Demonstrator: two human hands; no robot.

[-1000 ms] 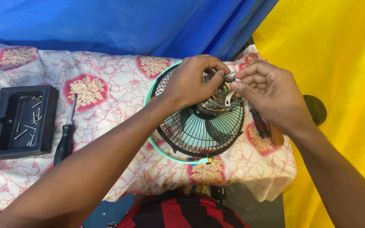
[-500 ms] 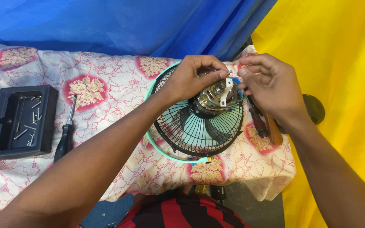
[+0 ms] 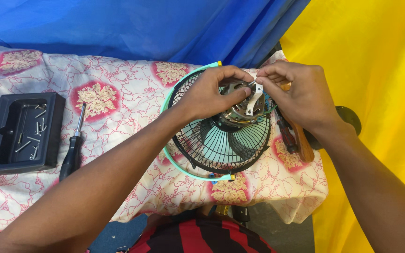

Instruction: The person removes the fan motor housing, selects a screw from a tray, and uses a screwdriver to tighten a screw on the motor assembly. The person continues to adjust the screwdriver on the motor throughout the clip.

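Both hands have closed in over the fan motor since a moment ago. Left hand curls over its left side, fingertips on the metal housing. Right hand pinches a small white bracket between thumb and forefinger, tight. Motor sits atop the black fan grille, right of a screwdriver and black tray.
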